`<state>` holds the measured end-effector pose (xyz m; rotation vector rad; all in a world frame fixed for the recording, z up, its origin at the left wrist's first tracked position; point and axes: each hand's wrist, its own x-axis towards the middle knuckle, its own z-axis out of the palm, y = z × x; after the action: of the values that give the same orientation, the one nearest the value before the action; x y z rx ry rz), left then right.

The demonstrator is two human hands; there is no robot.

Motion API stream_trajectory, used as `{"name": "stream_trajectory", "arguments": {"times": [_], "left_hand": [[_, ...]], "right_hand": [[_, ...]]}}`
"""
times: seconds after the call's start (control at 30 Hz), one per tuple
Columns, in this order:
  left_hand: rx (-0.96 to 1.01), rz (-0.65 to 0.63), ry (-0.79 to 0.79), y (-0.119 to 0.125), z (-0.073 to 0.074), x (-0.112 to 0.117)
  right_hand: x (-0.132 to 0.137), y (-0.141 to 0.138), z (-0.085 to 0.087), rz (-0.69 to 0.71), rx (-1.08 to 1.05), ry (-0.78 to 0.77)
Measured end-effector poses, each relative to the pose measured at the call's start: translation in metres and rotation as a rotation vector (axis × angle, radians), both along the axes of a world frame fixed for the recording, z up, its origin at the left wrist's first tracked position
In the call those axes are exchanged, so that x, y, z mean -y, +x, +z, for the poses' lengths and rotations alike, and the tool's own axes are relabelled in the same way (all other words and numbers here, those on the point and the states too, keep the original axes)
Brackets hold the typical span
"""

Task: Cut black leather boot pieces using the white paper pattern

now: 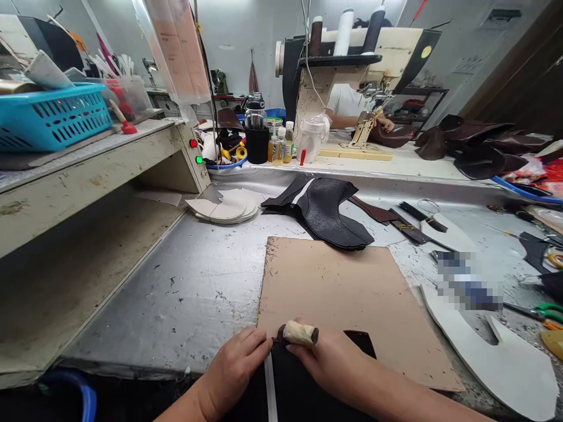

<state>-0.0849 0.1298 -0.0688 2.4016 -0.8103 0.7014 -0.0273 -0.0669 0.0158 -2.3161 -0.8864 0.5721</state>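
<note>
My left hand [235, 364] presses with closed fingers on the edge of a black leather piece [290, 387] with a white strip, at the near end of a brown cardboard sheet [347, 293]. My right hand [332, 360] rests on the same piece and grips a small tool with a pale wooden handle [299, 333]. A stack of black leather cut pieces [328, 214] lies beyond the cardboard.
A grey worktable [202, 281] has a shelf unit with a blue basket [50, 114] at left. White patterns [492, 346], green-handled scissors [543, 310] and brown leather [479, 146] lie at right. Bottles [281, 143] stand behind; another person works at a sewing machine [356, 53].
</note>
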Motion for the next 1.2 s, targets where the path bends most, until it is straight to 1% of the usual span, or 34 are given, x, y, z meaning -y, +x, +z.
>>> {"name": "stream_trajectory", "arguments": {"times": [0.1,0.13,0.23,0.27,0.3,0.37,0.43,0.47,0.53,0.6,0.63,0.67,0.73,0.8,0.83,0.87,0.93,1.0,1.03,1.1,1.2], "left_hand": [[-0.029,0.009,0.026,-0.001,-0.003,0.001],[-0.028,0.013,0.029,-0.002,-0.003,0.001],[-0.028,0.024,0.042,-0.004,-0.005,0.002],[-0.041,0.03,0.048,-0.004,-0.005,0.002],[-0.058,0.037,0.053,-0.004,-0.005,0.003],[-0.072,0.042,0.052,-0.005,-0.004,0.003],[-0.054,0.037,0.047,-0.005,-0.003,0.003],[-0.043,0.034,0.044,-0.005,-0.003,0.003],[-0.047,0.043,0.031,-0.005,-0.002,0.002],[-0.081,0.06,0.013,-0.005,-0.002,0.003],[-0.099,0.067,0.008,-0.005,-0.002,0.003],[-0.111,0.069,0.005,-0.005,-0.002,0.004],[-0.124,0.062,-0.005,-0.005,-0.003,0.005],[-0.138,0.053,-0.031,-0.005,-0.004,0.005],[-0.146,0.055,-0.052,-0.005,-0.005,0.005],[-0.157,0.071,-0.08,-0.006,-0.006,0.004],[-0.201,0.142,-0.147,-0.007,-0.008,0.001],[-0.263,0.213,-0.202,-0.009,-0.01,-0.003],[-0.288,0.23,-0.215,-0.011,-0.011,-0.005],[-0.307,0.211,-0.207,-0.013,-0.011,-0.007],[-0.225,0.175,-0.142,-0.017,-0.01,-0.007]], "right_hand": [[-0.004,0.0,0.002,-0.046,-0.01,0.132],[-0.005,0.0,0.001,-0.043,-0.003,0.129],[-0.005,0.003,0.001,0.03,0.028,-0.021],[-0.005,0.003,0.002,0.045,0.04,-0.048],[-0.005,0.004,0.004,0.038,0.047,-0.039],[-0.008,0.002,0.006,-0.011,0.043,0.058],[-0.012,-0.001,0.004,-0.021,0.029,0.12],[-0.013,-0.001,0.002,-0.005,0.02,0.114],[-0.015,-0.001,0.0,0.042,0.011,0.046],[-0.013,0.001,0.002,0.075,0.011,-0.023],[-0.012,0.002,0.005,0.085,0.011,-0.028],[-0.011,0.002,0.008,0.078,0.015,-0.007],[-0.01,0.002,0.011,0.011,0.032,0.088],[-0.01,-0.001,0.008,-0.056,0.03,0.164],[-0.011,-0.003,0.003,-0.06,0.02,0.166],[-0.012,-0.004,-0.002,-0.051,0.003,0.142],[-0.012,-0.005,-0.012,-0.018,-0.029,0.077],[-0.012,-0.004,-0.018,-0.013,-0.036,0.046],[-0.011,-0.003,-0.018,-0.01,-0.038,0.047],[-0.011,-0.002,-0.017,-0.003,-0.039,0.047],[-0.011,-0.001,-0.012,-0.008,-0.055,0.008]]}}
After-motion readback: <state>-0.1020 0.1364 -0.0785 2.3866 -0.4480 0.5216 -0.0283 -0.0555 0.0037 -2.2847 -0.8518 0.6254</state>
